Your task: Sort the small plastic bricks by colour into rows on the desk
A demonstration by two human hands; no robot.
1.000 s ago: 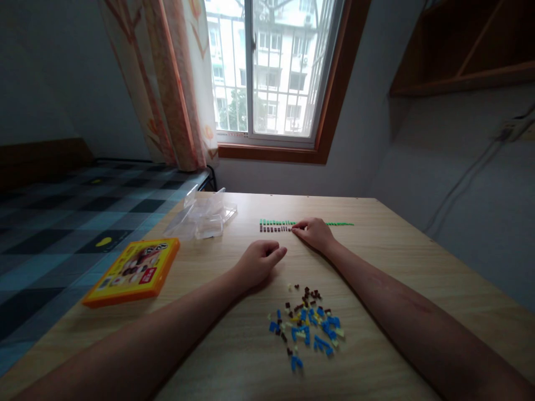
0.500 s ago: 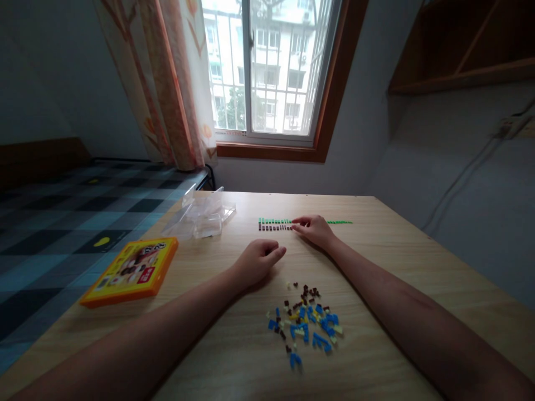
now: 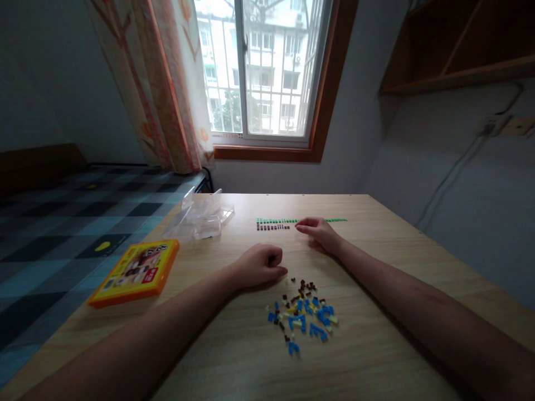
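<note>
1. Nearest to you, on the tabletop (image 3: 217, 345), a loose pile of small bricks (image 3: 297, 322) is lying between your two forearms. It is mixing blue, dark brown, yellow and pale yellow pieces, and some are lying a little apart from the others.
2. On your left side, the yellow and orange box (image 3: 134, 273) is lying flat, with its printed face looking up.
3. Your left hand (image 3: 259, 266) is staying half closed just beyond the pile, to its left. The fingers are curling inward and the thumb is pointing to the right, apart from them. I cannot tell if the palm is holding something.
4. Your right hand (image 3: 318, 233) is reaching farther. Its thumb and first finger are nearly meeting, just beside the right end of the dark brown row (image 3: 264, 227). I cannot tell whether a brick is sitting between the fingertips.
5. Just behind the dark row, the longer green row (image 3: 271, 221) is running parallel, passing behind your right hand and showing again on its right.
6. The clear plastic trays (image 3: 207, 225) are lying together near the far left corner.
7. Beyond the tabletop, the curtain (image 3: 167, 83) is hanging beside the window (image 3: 276, 78).
</note>
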